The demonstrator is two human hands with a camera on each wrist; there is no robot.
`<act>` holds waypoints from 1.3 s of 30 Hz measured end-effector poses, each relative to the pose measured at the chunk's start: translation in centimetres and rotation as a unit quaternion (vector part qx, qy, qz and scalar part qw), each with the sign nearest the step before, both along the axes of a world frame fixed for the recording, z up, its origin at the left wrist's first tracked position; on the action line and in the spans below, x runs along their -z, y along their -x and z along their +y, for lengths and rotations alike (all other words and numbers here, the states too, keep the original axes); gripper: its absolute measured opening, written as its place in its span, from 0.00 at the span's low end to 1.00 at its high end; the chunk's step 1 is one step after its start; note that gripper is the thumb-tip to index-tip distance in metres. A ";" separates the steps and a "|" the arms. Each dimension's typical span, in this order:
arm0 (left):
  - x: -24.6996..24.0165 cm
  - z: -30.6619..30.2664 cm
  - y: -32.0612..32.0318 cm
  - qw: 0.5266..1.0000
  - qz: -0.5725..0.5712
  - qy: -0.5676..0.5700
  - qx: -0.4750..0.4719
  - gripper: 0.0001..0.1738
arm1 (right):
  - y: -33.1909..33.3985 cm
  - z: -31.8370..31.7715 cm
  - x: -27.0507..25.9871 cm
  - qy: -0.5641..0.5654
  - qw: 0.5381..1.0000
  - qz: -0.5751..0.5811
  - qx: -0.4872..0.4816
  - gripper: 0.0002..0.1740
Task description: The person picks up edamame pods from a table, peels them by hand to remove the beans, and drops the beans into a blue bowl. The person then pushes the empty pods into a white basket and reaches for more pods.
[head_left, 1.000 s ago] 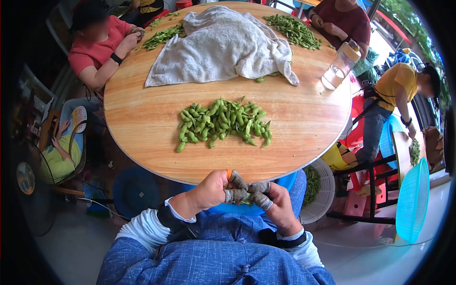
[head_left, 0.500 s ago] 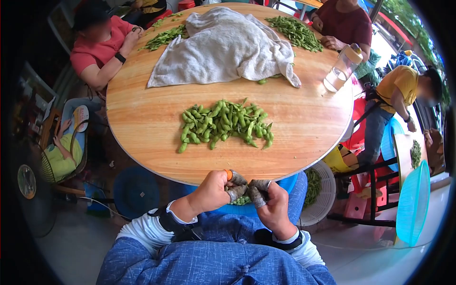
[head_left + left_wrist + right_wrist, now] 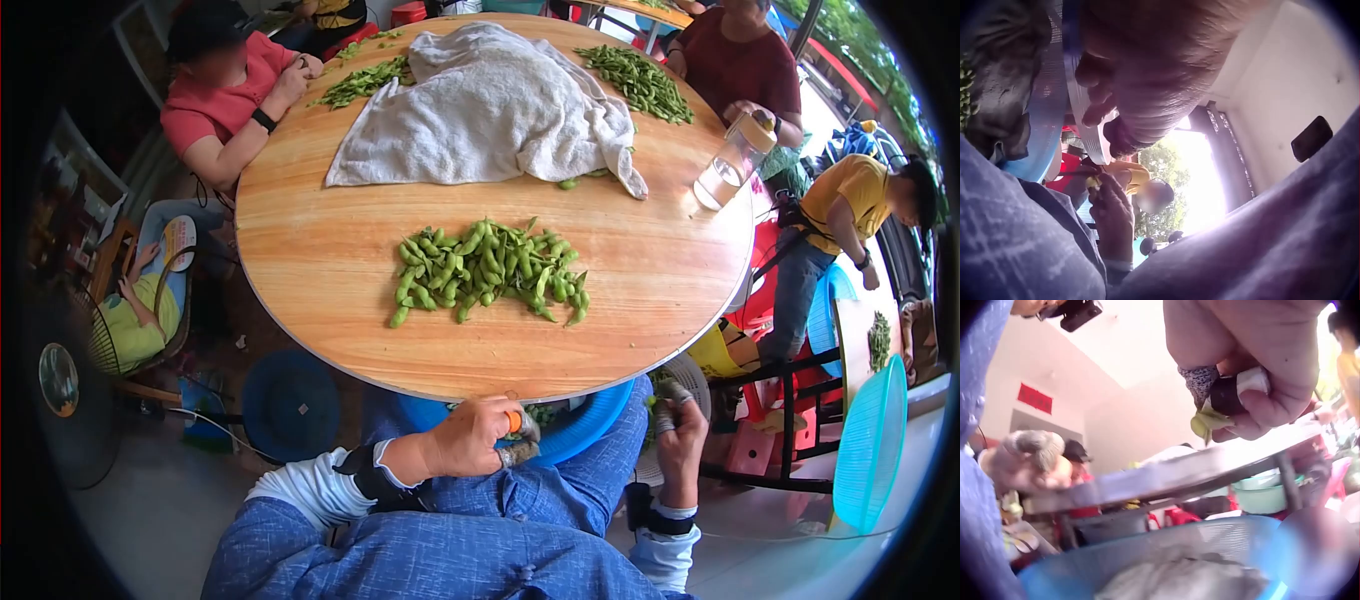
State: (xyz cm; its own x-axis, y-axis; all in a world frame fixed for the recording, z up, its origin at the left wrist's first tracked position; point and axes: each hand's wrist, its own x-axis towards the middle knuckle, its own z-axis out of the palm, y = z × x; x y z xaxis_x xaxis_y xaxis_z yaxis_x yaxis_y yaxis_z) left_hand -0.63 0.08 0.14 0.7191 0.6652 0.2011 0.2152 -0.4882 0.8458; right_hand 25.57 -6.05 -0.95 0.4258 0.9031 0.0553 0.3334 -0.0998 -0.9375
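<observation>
**A:** Right hand [image 3: 680,425] is out at the lower right of the frame, its wrapped fingertips pinched on a green husk [image 3: 1205,423]. That's a thin grip, isn't it?

**B:** Thin, yes. The hand hangs past the knee, over the white basket [image 3: 698,370] as far as I can judge. If the pinch lets go off-line, the husk could land on the floor or in the blue basin [image 3: 585,425] instead.

**A:** And the left hand [image 3: 470,440]?

**B:** It's curled at the basin's rim, bottom centre, just under the near edge of the desk [image 3: 320,280]. I can't tell whether it holds anything, because the fingers hide it.

**A:** Does the basin sit on the lap?

**B:** It looks so, and I see nothing else steadying it. A lean toward the lower right might tilt it and spill what's inside.

**A:** What about the pile of pods [image 3: 490,270]?

**B:** That's mid-frame on the desk, well apart from both hands. Covered fingertips feel little, so a reach for it could sweep pods off the near edge.
</observation>
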 end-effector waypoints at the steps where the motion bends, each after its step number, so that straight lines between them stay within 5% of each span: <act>1: 0.0 0.0 0.0 1.000 -0.013 -0.020 -0.017 0.08 | -1.0 -0.3 0.0 0.011 0.997 -0.075 0.026 0.09; 3: -0.5 0.6 0.7 0.998 0.006 -0.037 -0.056 0.10 | -2.9 -1.4 1.0 0.073 0.977 -0.187 0.074 0.11; 7: -0.9 3.9 2.0 0.944 0.103 -0.157 -0.270 0.14 | -5.0 -2.4 4.0 -0.007 0.996 -0.039 0.076 0.09; 12: 0.1 7.6 2.7 0.898 0.212 -0.231 -0.308 0.12 | 0.0 -0.4 0.0 -0.034 0.976 0.207 0.057 0.09; 16: 0.1 8.2 2.8 0.892 0.236 -0.250 -0.292 0.10 | 4.6 1.4 -1.7 -0.021 0.970 0.230 -0.078 0.11; 20: -1.5 7.0 3.3 0.958 0.029 0.136 -0.251 0.07 | 7.5 2.5 -2.3 -0.005 0.935 0.296 -0.198 0.11; 22: -3.1 5.8 2.8 0.923 -0.118 0.324 -0.171 0.07 | 8.6 3.3 -2.8 0.012 0.921 0.318 -0.222 0.11; 25: -3.8 4.4 2.5 0.866 -0.155 0.471 -0.070 0.06 | 9.7 3.8 -3.8 0.042 0.898 0.365 -0.242 0.12; 39: -3.3 3.1 1.6 0.838 -0.139 0.527 -0.026 0.10 | 9.5 3.5 -4.3 0.060 0.883 0.360 -0.296 0.09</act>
State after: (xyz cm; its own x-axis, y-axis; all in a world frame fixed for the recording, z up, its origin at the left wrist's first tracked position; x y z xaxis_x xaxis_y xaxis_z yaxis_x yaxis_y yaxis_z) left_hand -2.23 3.17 3.41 0.7060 0.6077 -0.3638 -0.0635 0.5659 0.8220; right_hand 16.09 -2.55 3.40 -0.2377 0.9600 -0.1481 -0.3174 -0.2208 -0.9222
